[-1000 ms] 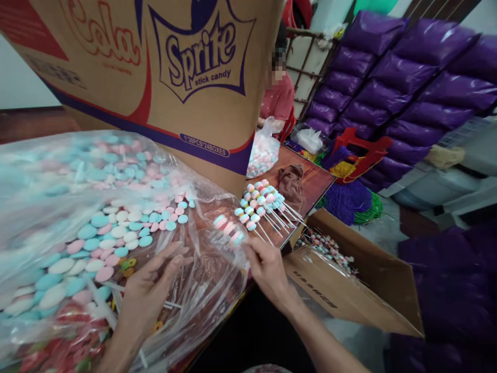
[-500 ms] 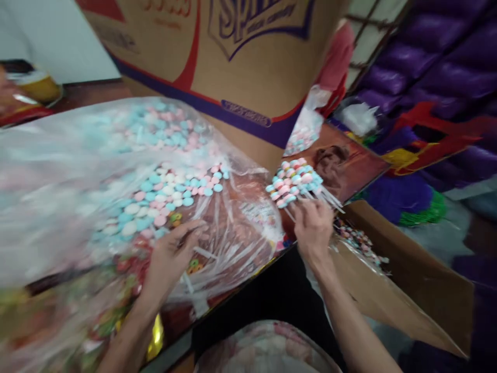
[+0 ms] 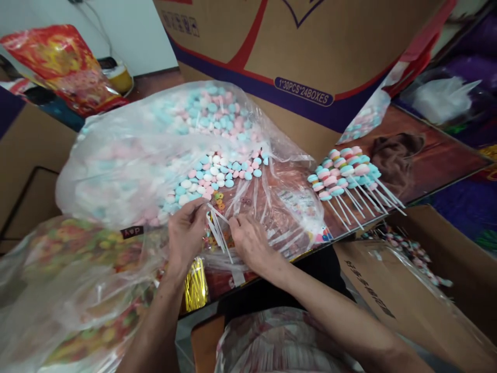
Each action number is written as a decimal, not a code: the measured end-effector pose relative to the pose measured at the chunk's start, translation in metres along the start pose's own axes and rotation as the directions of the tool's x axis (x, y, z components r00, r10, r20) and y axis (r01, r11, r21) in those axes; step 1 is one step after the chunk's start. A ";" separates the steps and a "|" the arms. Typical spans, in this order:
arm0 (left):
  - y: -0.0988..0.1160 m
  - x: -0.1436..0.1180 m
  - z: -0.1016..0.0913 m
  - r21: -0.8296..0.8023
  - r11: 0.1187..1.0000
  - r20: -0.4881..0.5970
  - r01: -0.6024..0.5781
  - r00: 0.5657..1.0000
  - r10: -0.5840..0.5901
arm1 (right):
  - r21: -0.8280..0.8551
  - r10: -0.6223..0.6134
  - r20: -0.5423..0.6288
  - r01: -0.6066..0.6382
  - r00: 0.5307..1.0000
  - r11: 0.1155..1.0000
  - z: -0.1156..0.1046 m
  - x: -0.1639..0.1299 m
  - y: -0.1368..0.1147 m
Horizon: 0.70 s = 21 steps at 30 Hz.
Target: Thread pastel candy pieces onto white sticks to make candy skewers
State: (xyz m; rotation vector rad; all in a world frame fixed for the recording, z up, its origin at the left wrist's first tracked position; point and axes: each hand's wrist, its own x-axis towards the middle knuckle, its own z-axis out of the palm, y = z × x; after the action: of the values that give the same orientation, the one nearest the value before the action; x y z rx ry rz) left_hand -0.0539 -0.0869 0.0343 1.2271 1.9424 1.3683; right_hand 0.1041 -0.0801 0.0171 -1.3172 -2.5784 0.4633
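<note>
Thin white lollipop sticks (image 3: 219,234) fan downward between my two hands. My left hand (image 3: 185,228) is closed, pinching their upper ends between thumb and fingers. My right hand (image 3: 250,241) is closed too, its fingertips on the end of one stick that slants across from the left hand. Behind the hands, pink, blue and white candies (image 3: 217,171) spill from the mouth of a big clear plastic bag (image 3: 128,150). Small orange and yellow ring candies (image 3: 218,201) lie beside the left fingertips. To the right, candy skewers (image 3: 341,173) lie in a pile, their white sticks pointing toward me.
A large cardboard box (image 3: 240,98) stands behind the bag. Gold twist ties (image 3: 196,285) lie at the table's front edge. A bag of colourful ring candies (image 3: 97,290) fills the lower left. At the right, an open carton (image 3: 388,290) sits below table height, with more candy skewers (image 3: 419,254) inside.
My right hand has left the candy skewers and come left to meet my left hand. White sticks now show between both hands. The view has shifted, and the skewers lie untouched.
</note>
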 end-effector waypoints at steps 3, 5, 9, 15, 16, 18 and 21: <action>-0.003 0.005 0.002 0.067 0.997 0.052 -0.042 0.998 0.039 | 0.106 0.019 0.068 -0.026 0.998 0.994 -0.005 0.001 -0.001; -0.004 0.010 0.004 0.125 0.988 0.078 -0.095 0.993 0.085 | 0.211 0.044 0.067 -0.057 0.997 0.976 -0.009 -0.003 0.004; 0.000 0.021 0.009 0.312 0.925 0.135 -0.216 0.974 0.182 | 0.501 0.123 0.012 -0.112 0.992 0.858 -0.017 -0.015 0.024; 0.008 0.045 0.032 0.559 0.741 0.293 -0.373 0.924 0.245 | 0.915 0.311 0.161 -0.260 0.937 0.309 -0.025 -0.037 0.060; 0.009 0.050 0.039 0.586 0.713 0.314 -0.384 0.919 0.237 | 0.931 0.340 0.196 -0.283 0.920 0.229 -0.027 -0.041 0.064; 0.009 0.060 0.052 0.642 0.666 0.345 -0.380 0.919 0.192 | 0.940 0.376 0.245 -0.314 0.894 0.133 -0.029 -0.047 0.069; 0.007 0.068 0.067 0.719 0.604 0.347 -0.344 0.930 0.116 | 0.944 0.388 0.270 -0.322 0.881 0.076 -0.030 -0.053 0.071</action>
State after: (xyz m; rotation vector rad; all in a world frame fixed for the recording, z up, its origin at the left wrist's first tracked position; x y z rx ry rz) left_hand -0.0324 0.0055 0.0223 1.9926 2.2871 0.3371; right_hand 0.1978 -0.0788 0.0164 -1.2384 -1.1170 1.7771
